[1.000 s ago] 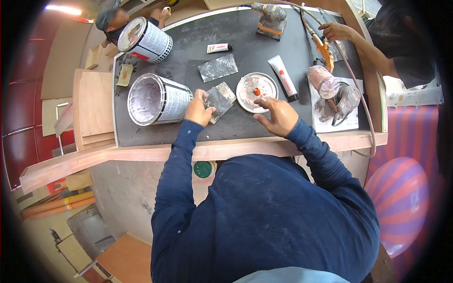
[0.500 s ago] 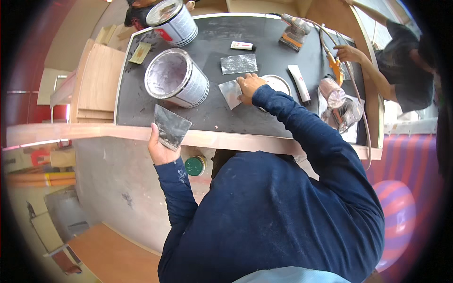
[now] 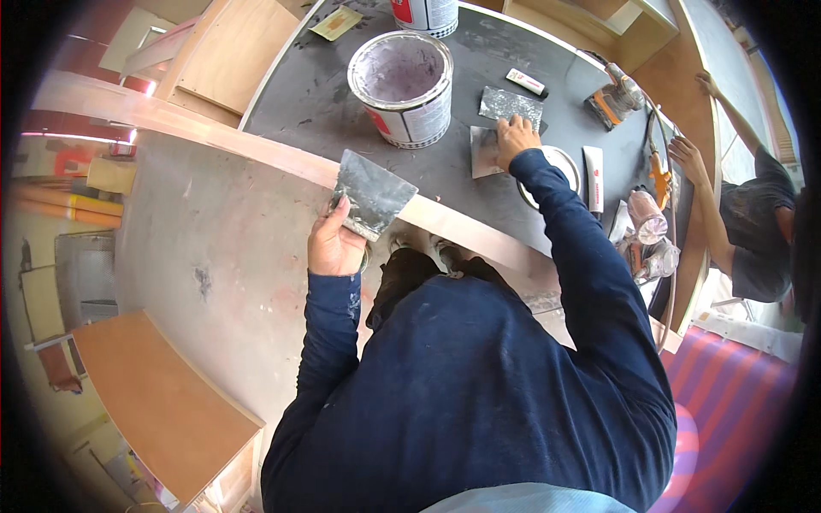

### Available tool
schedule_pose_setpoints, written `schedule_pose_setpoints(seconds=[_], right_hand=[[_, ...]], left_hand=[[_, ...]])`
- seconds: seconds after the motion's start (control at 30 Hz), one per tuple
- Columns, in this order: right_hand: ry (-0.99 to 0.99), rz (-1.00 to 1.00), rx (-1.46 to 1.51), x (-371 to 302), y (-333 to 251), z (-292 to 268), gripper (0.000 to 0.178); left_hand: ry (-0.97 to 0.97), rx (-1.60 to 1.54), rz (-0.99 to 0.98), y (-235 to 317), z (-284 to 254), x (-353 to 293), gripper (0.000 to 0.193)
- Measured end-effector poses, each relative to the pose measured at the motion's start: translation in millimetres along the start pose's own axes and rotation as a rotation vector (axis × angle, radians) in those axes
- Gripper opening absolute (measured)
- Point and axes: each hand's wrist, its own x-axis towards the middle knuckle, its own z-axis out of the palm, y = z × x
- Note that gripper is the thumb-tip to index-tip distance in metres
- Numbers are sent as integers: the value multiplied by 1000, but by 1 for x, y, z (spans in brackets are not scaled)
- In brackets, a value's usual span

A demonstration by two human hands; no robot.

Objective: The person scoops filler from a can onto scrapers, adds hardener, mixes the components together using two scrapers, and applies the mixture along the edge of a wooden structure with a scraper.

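My left hand (image 3: 335, 244) is closed on a square filler spreader (image 3: 373, 193), its dark face smeared with grey. It is held up in front of the bench's pale front edge. Over the dark bench top (image 3: 304, 111), my right hand (image 3: 518, 142) has its fingers curled down at a second, shiny spreader (image 3: 486, 154). The fingers partly cover that spreader's right side. Just beyond lies a speckled metal spreader (image 3: 505, 103). A round white lid (image 3: 560, 167) sits beside my right wrist, partly hidden by the sleeve. Left of that hand stands an open tin (image 3: 409, 120) coated inside with pale filler.
Another tin (image 3: 428, 15) stands farther back, near a yellowish spreader (image 3: 337, 23). Two tubes, a small one (image 3: 527, 82) and a larger one (image 3: 593, 181), lie nearby. Sanders (image 3: 617, 98) and a hose (image 3: 670, 248) occupy the right side, where another person (image 3: 748, 205) stands.
The view has swung, so the bench now slants down to the right. My left hand still holds its spreader upright, and my right hand stays at the shiny spreader.
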Motion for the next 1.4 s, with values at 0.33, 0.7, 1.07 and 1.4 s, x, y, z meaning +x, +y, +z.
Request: schedule_pose_setpoints(seconds=[0.33,0.7,1.07,1.4], right_hand=[[123,-4,1331,-88,-65,-84,19],[270,147,1351,-185,-236,-96,25],[246,23,1176,-236,-319,-102,26],[-180,-270,767,-237,-295,-103,28]], left_hand=[[-74,-50,-146,28,-39,-20,36],[-97,191,-62,84,-77,-72,30],[30,371,156,76,-99,-95,22],[-60,555,239,77,-126,-103,19]])
